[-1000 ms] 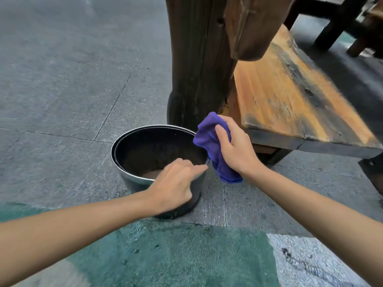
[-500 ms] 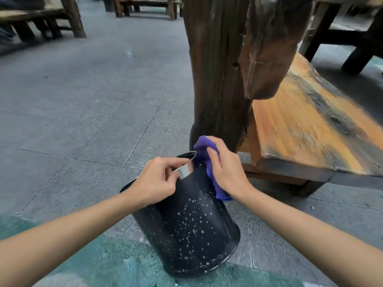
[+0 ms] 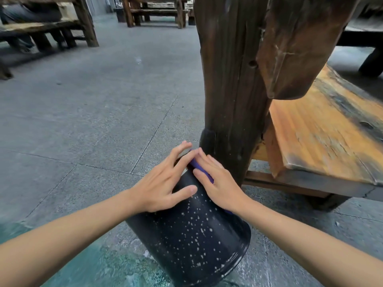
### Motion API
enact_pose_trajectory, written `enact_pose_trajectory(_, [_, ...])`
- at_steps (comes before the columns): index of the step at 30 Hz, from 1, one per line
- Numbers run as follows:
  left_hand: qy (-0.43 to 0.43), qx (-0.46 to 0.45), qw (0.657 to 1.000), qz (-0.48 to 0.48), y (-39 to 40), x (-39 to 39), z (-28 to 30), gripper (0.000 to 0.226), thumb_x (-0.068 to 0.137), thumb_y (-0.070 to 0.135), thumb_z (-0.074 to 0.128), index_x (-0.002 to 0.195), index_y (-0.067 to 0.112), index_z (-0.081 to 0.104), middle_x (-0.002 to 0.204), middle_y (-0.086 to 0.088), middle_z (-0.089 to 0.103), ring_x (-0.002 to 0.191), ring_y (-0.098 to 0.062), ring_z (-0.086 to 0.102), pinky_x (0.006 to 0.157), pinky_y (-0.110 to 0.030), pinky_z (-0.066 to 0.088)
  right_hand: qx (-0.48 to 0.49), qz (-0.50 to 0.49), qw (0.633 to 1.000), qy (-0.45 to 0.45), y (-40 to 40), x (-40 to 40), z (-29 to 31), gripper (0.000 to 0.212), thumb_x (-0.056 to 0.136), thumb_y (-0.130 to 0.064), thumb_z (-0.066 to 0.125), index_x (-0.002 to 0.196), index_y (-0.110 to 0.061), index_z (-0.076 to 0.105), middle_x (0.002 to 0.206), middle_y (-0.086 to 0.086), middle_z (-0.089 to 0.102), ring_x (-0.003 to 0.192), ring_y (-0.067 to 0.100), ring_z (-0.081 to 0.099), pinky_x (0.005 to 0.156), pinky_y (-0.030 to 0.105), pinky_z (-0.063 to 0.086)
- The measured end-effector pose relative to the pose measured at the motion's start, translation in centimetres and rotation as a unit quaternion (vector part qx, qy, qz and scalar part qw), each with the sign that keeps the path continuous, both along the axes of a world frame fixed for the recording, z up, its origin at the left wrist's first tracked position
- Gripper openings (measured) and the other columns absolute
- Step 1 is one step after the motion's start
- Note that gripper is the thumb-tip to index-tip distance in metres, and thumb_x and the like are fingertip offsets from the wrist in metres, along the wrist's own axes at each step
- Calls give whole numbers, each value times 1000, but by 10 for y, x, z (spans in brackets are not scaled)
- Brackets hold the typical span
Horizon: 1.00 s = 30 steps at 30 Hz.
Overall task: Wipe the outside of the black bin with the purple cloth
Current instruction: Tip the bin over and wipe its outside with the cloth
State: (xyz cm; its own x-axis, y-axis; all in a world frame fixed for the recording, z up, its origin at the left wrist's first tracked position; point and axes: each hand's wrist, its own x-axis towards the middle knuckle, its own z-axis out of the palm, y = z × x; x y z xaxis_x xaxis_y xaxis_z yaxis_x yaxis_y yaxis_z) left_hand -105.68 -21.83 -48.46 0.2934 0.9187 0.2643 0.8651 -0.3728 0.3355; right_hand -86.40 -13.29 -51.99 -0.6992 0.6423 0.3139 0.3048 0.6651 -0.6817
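Observation:
The black bin (image 3: 192, 237) lies tipped away from me on the paving, its base toward me and its side speckled with white spots. My left hand (image 3: 163, 183) rests flat on the bin's upper left side with fingers spread. My right hand (image 3: 217, 183) presses the purple cloth (image 3: 200, 167) flat against the upper right side of the bin. Only a strip of the cloth shows between my hands; the rest is under my palm. The bin's rim is hidden behind my hands.
A thick dark wooden post (image 3: 230, 90) stands just beyond the bin, touching or nearly touching it. An orange wooden bench seat (image 3: 323, 137) extends to the right. More wooden benches (image 3: 41, 32) stand far left. Grey paving (image 3: 93, 112) stretches to the left.
The bin went from upright to tipped over away from me. My left hand left the rim and now lies flat on the side. My right hand laid the cloth onto the bin's outside.

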Motion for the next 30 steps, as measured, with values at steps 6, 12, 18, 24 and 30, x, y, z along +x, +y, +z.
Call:
enact_pose_trajectory(6, [-1,-49,999,5,6,-32,-4,79,96,59,48,159,16,29,170,4,20,158,-7,-6,129,-34,11,74,49,986,-139,-18,19,-34,52,105,-51,36,154,-53,20,169,-19,2,157,12,4,121,49,29])
enact_pose_trajectory(12, [-1,-74,997,18,1,-48,-7,83,92,67,41,157,16,35,168,6,24,157,-1,-6,128,-33,11,152,66,967,-191,-27,42,-42,51,105,-49,34,155,-49,23,169,-17,8,153,21,20,121,44,29])
enact_pose_trajectory(18, [-41,-101,994,13,5,-47,-6,82,91,68,37,156,17,37,167,11,27,156,1,-2,128,-44,16,143,79,961,-222,-29,82,-51,69,97,-8,49,157,-35,29,169,-11,10,153,22,21,126,32,16])
enact_pose_trajectory(24, [-83,-111,990,0,4,-43,-6,80,93,68,37,159,25,29,168,17,20,156,3,-2,128,-51,14,119,88,955,-259,-32,121,-58,83,93,-2,52,157,-44,20,170,-14,7,153,18,22,123,31,20])
enact_pose_trajectory(30, [-124,-100,987,-34,-9,-44,-10,81,95,69,38,162,33,12,170,20,2,158,-4,-3,128,-51,7,14,-26,989,-145,-33,128,-44,72,91,8,49,148,-37,43,157,-18,36,148,3,33,123,31,27])
